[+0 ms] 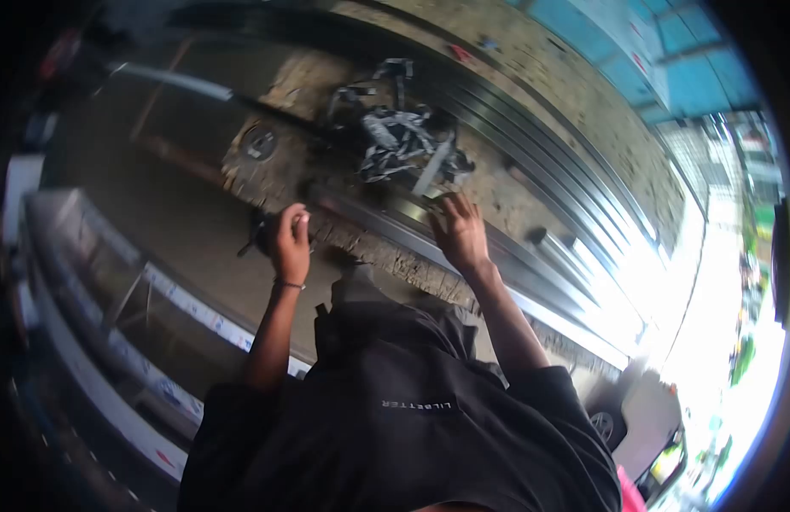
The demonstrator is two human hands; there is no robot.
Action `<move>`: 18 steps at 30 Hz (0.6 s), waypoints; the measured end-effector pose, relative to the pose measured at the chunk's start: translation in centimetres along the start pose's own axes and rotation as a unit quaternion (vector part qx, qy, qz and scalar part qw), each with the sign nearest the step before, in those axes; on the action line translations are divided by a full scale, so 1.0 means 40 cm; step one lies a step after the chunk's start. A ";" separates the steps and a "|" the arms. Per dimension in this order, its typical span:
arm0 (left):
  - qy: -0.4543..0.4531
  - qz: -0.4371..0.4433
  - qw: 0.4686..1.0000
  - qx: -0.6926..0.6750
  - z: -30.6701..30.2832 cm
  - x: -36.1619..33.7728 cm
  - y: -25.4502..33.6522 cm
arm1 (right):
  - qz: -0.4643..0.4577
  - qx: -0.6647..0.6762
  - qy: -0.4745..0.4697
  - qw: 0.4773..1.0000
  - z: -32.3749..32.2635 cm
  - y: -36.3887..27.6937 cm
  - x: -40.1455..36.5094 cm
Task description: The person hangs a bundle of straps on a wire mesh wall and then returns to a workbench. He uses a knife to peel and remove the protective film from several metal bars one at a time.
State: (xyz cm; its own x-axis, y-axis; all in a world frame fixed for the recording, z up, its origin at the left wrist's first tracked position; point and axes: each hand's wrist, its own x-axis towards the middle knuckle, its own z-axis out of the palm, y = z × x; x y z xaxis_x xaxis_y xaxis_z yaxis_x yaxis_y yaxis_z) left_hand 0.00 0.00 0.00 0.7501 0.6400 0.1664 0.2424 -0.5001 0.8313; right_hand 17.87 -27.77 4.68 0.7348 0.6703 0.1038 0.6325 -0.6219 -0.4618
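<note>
My left hand (291,245) is raised beside the worn edge of the workbench (378,258), its fingers curled with the thumb near the index finger; nothing can be made out in it. Over the metal bars, my right hand (459,230) is held with its fingers apart and nothing in its grasp. Just beyond its fingertips lies a tangled heap of grey and black strips (399,141) on the bench. A long dark metal profile (369,213) runs along the near side of the bench, beneath my right hand.
More long metal profiles (531,119) lie across the bench. A round disc (259,143) rests at its left end. Metal framing with printed film (181,294) stands at the lower left. A vehicle (642,418) is at the lower right, blue panels (685,51) at the upper right.
</note>
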 end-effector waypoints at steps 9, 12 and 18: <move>-0.157 0.097 0.981 -0.061 0.068 0.195 0.077 | 0.055 -0.002 0.025 0.998 -0.008 -0.047 -0.114; -0.193 0.133 0.971 -0.037 0.140 0.225 0.193 | 0.079 0.012 0.056 0.995 -0.015 -0.008 -0.123; -0.233 0.197 0.916 0.261 0.415 0.264 0.308 | 0.078 0.043 0.067 0.994 -0.046 0.043 -0.072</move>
State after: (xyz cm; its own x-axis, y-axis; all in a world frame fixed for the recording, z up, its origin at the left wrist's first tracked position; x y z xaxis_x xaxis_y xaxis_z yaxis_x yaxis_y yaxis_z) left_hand 21.14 -9.08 3.20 0.9942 0.0926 0.0546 0.0661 -0.9272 0.3687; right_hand 17.31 -31.51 5.20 0.8523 0.5045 0.1383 0.4888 -0.6740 -0.5539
